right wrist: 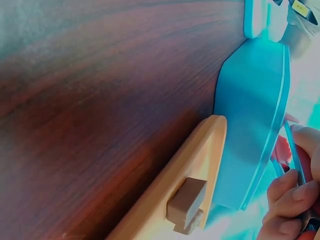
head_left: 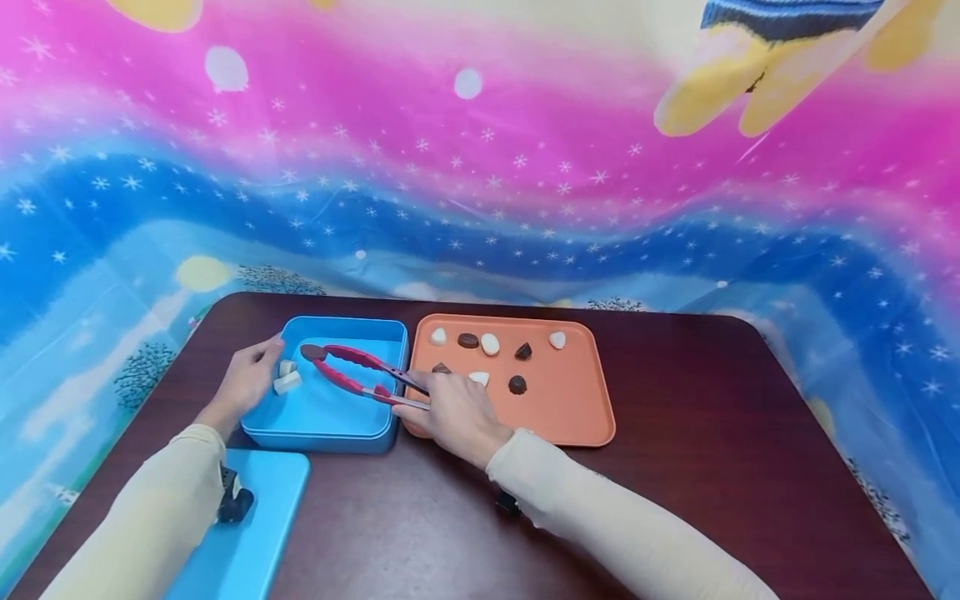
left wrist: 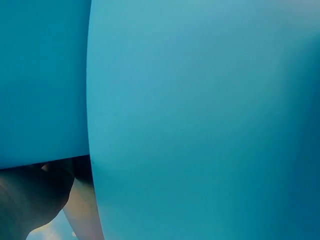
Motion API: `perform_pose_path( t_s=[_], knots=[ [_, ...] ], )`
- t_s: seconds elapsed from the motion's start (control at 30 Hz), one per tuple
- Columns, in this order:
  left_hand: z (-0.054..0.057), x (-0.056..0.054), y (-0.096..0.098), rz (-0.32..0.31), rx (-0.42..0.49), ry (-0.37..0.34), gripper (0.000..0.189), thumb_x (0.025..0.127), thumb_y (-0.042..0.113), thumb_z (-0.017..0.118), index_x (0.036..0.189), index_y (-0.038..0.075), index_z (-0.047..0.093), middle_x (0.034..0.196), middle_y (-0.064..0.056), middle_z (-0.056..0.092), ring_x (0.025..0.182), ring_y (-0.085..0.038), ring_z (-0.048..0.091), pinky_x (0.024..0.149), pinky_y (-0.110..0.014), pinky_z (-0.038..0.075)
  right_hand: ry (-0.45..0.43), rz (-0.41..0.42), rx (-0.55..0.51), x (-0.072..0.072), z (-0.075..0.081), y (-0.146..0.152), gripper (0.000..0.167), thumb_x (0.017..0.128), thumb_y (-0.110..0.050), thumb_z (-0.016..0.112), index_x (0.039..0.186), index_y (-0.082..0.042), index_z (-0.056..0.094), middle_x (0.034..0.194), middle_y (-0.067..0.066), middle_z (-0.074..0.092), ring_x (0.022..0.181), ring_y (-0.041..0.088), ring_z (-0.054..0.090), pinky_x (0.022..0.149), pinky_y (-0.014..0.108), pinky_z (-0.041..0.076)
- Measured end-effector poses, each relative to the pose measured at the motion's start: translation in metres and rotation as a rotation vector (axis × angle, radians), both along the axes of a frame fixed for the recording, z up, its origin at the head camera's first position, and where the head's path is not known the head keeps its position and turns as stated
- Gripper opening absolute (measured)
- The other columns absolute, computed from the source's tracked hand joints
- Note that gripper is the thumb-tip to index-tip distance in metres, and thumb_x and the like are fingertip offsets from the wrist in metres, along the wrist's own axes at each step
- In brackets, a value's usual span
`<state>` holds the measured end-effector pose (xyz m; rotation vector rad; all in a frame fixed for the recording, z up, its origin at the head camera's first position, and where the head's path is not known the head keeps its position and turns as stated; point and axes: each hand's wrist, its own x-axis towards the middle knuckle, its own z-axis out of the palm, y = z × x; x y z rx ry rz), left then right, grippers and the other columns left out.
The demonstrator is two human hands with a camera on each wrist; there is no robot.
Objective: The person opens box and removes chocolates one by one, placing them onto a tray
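Note:
My right hand (head_left: 457, 412) grips tongs (head_left: 348, 383) with red arms, reaching over the open blue box (head_left: 401, 333). A dark brown chocolate piece (head_left: 312, 352) sits between the tongs' tips, above the box floor. Inside the box, near its left wall, lie white pieces (head_left: 287, 382). My left hand (head_left: 243, 383) holds the box's left side at the rim; part of its grip is hidden by the wall. To the right, an orange tray (head_left: 570, 417) carries several white and brown chocolate-like pieces, among them a dark one (head_left: 517, 384). In the right wrist view, my fingers (right wrist: 292, 200) curl around the tongs' handles.
A flat light-blue lid (head_left: 277, 500) lies on the dark wooden table (head_left: 690, 433) in front of the box, under my left forearm. The tray's left edge stands close beside the box. A printed cloth (head_left: 450, 200) hangs behind and around the table.

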<state>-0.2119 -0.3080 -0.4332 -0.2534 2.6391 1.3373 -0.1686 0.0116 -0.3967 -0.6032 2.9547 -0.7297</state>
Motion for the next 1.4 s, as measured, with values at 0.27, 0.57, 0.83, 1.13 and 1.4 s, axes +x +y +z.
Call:
perform_pose_path(
  t_s=[0.27,0.57,0.83,1.13,1.4],
  knots=[
    [-0.002,-0.001,0.003,-0.003,-0.009,0.009,0.07,0.109,0.053,0.017,0.161,0.007,0.012,0.167,-0.026,0.012,0.153,-0.053,0.01,0.119,-0.073,0.017,-0.01,0.003,-0.021,0.009,0.006,0.019,0.056,0.091,-0.055,0.069,0.138,-0.024,0.065,0.066,-0.008,0.064,0.058,0.008,0.055,0.048,0.024,0.042],
    [0.001,-0.002,0.001,-0.021,0.012,-0.022,0.074,0.107,0.057,0.017,0.162,0.008,0.009,0.168,-0.026,0.01,0.153,-0.052,0.009,0.12,-0.072,0.017,0.037,-0.056,-0.005,0.016,0.011,0.045,0.059,0.087,-0.054,0.075,0.138,-0.027,0.065,0.068,-0.007,0.058,0.056,0.01,0.049,0.048,0.027,0.039],
    [0.003,0.001,-0.001,-0.033,0.015,-0.037,0.076,0.107,0.059,0.016,0.162,0.007,0.008,0.168,-0.026,0.01,0.153,-0.053,0.008,0.12,-0.072,0.016,0.058,-0.068,-0.019,0.023,0.013,0.067,0.055,0.086,-0.051,0.077,0.134,-0.026,0.067,0.06,-0.009,0.056,0.05,0.01,0.045,0.044,0.026,0.035],
    [0.003,0.001,-0.002,-0.029,0.015,-0.039,0.075,0.107,0.058,0.016,0.162,0.008,0.008,0.167,-0.026,0.01,0.153,-0.053,0.009,0.12,-0.073,0.017,0.087,-0.092,0.001,0.03,0.014,0.09,0.058,0.086,-0.053,0.076,0.135,-0.023,0.068,0.06,-0.01,0.053,0.051,0.01,0.042,0.044,0.025,0.031],
    [0.003,0.002,-0.002,-0.029,0.016,-0.035,0.074,0.107,0.058,0.016,0.162,0.008,0.008,0.167,-0.026,0.01,0.153,-0.053,0.008,0.119,-0.073,0.016,0.069,-0.121,0.013,0.037,0.015,0.109,0.06,0.085,-0.051,0.078,0.136,-0.022,0.067,0.054,-0.008,0.047,0.047,0.01,0.035,0.043,0.024,0.025]
  ],
)
